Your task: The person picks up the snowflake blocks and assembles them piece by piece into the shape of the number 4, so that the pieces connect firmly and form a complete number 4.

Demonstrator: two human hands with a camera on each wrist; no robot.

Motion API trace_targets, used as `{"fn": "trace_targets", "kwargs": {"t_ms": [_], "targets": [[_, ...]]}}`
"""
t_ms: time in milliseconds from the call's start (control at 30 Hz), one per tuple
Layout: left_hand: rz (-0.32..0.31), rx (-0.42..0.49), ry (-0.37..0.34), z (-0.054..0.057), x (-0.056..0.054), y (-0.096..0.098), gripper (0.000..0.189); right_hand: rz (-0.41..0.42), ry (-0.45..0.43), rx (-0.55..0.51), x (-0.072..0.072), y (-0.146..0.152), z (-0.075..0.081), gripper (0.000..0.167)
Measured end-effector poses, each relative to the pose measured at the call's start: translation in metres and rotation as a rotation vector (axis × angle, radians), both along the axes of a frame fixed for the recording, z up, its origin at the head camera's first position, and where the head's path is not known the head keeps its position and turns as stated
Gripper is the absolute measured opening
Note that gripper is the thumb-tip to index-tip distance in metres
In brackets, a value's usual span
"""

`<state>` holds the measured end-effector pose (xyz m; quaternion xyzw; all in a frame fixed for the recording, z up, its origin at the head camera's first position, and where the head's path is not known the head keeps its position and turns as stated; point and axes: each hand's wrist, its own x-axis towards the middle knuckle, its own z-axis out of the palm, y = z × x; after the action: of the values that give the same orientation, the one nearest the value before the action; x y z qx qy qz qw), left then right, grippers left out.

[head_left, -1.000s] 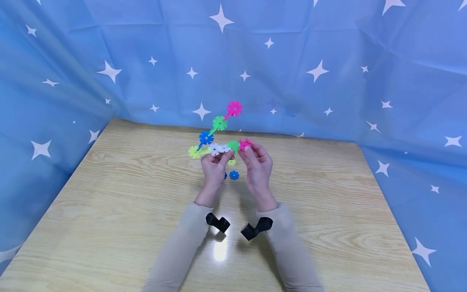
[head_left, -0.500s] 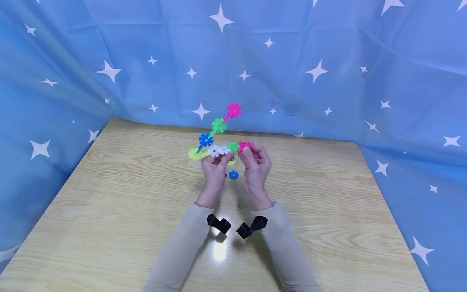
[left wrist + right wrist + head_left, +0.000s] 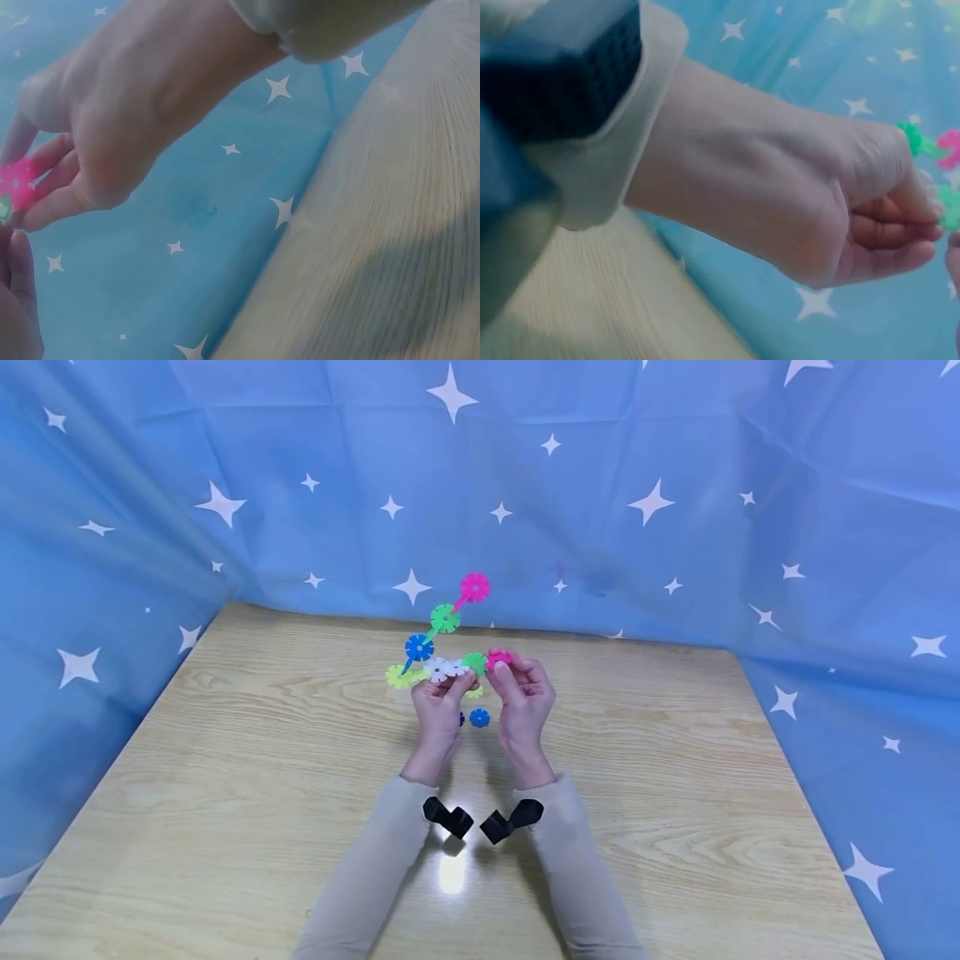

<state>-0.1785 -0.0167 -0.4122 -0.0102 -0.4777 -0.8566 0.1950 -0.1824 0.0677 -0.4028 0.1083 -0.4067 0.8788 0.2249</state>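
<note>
A chain of notched plastic snowflake discs hangs between the two hands. My left hand (image 3: 437, 718) pinches it near the white discs (image 3: 438, 670), beside a green disc (image 3: 474, 663). At the right end, my right hand (image 3: 527, 714) grips a pink disc (image 3: 498, 659) with thumb and fingers. That disc meets the green one; how far their slots engage cannot be made out. From a yellow disc (image 3: 397, 677) at the left, a branch climbs through a blue disc (image 3: 419, 647) and an upper green disc (image 3: 446, 618) to an upper pink disc (image 3: 475, 587).
Loose on the wooden table (image 3: 675, 793) are a blue disc (image 3: 479, 717) and a darker blue disc (image 3: 461, 719), partly behind the left hand. A small yellow disc (image 3: 474, 692) shows between the hands. A blue star-patterned cloth (image 3: 570, 485) rises behind the table.
Both hands keep their holds. The right hand and forearm have drifted slightly left, and the chain's pink-topped branch has shifted a little left and down.
</note>
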Motion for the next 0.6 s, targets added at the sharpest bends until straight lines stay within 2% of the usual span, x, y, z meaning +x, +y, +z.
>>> {"fn": "trace_targets", "kwargs": {"t_ms": [133,300,467,600], "targets": [[-0.001,0.010,-0.023,0.002,0.000,0.001,0.005,-0.022,0.019,0.053,-0.003,-0.001,0.000,0.023],[-0.011,-0.022,-0.018,0.004,-0.004,0.000,0.006,-0.019,0.002,0.059,-0.004,-0.001,0.003,0.020],[-0.065,-0.069,-0.032,0.007,-0.011,-0.009,0.008,0.014,-0.035,0.076,-0.007,0.000,0.010,0.019],[-0.095,-0.135,-0.066,0.011,-0.013,-0.016,0.015,0.022,-0.022,0.102,-0.008,0.001,0.014,0.019]]}}
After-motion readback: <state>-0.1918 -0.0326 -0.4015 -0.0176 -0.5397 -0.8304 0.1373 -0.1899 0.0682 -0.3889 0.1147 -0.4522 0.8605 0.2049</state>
